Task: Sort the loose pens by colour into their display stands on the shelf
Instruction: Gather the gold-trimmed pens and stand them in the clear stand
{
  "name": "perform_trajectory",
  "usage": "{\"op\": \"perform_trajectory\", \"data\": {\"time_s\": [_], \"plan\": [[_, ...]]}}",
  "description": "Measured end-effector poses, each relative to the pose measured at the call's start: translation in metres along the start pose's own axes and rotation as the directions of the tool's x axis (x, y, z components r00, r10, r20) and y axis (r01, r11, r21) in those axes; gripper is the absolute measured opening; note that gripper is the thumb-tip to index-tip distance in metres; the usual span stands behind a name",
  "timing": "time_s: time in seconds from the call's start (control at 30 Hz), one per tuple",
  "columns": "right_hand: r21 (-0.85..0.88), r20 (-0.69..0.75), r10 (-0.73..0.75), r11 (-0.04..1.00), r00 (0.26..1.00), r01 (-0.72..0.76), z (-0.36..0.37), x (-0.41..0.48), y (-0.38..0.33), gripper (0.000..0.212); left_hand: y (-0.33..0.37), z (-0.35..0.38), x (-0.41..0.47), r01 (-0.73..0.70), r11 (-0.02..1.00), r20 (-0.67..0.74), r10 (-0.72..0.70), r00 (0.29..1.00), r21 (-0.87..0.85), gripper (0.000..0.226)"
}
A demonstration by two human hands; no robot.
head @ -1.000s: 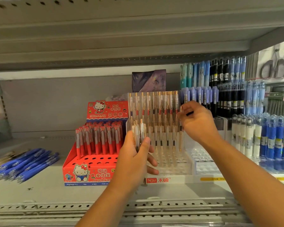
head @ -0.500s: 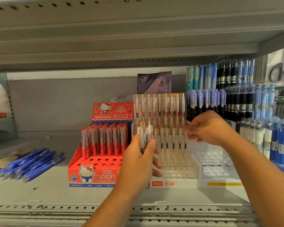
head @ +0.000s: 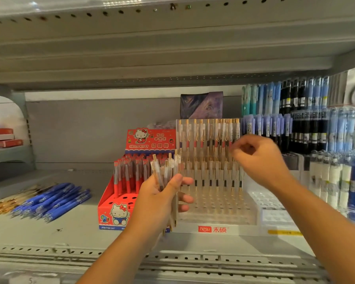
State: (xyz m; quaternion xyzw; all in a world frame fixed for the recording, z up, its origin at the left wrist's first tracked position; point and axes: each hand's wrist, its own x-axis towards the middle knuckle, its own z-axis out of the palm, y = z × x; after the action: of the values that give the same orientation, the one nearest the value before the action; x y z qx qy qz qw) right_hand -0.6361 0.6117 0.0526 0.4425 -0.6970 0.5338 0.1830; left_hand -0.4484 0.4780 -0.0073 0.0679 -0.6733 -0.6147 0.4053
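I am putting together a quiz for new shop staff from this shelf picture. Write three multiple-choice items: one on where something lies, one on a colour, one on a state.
1. Where do the loose blue pens lie?
A) flat on the shelf, left of the Hello Kitty stand
B) upright inside that stand
C) on hooks

2. What colour is the Hello Kitty stand?
A) green
B) red
C) yellow

3. What is the left hand doing?
A) lying flat on the shelf
B) hanging idle
C) gripping clear pens

Key:
1 A: they lie in a heap to the stand's left.
2 B: its box and header card are red.
3 C: its fingers curl round the bundle.
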Motion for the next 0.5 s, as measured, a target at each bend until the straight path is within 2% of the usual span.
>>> {"op": "perform_trajectory", "data": {"time_s": [0.07,0.17,0.27,0.33,0.5], "plan": [[0.108,0.165,-0.063,0.993,0.984,0.045,0.014,-0.011,-0.018,0.003,-0.001,-0.001,0.0,-0.009,1.0,0.005,0.009,1.0,-0.003,0.019],[0.269,0.365,-0.106,0.963,0.925,0.004,0.037,-0.024,-0.036,0.014,-0.003,0.001,0.002,-0.017,1.0,0.032,0.017,0.999,0.015,0.018],[0.377,0.381,-0.081,0.923,0.921,-0.075,0.054,-0.03,-0.043,0.008,-0.004,0.0,0.004,-0.021,1.0,0.025,0.021,0.999,0.011,0.016],[0.364,0.359,-0.06,0.928,0.931,-0.081,0.059,-0.03,-0.044,0.005,-0.005,-0.001,0.005,-0.008,1.0,0.019,0.008,1.0,0.009,0.015],[0.365,0.333,0.015,0.92,0.943,-0.144,0.063,-0.03,-0.043,0.013,-0.008,0.0,0.008,0.003,1.0,0.036,-0.003,0.999,0.015,0.018]]}}
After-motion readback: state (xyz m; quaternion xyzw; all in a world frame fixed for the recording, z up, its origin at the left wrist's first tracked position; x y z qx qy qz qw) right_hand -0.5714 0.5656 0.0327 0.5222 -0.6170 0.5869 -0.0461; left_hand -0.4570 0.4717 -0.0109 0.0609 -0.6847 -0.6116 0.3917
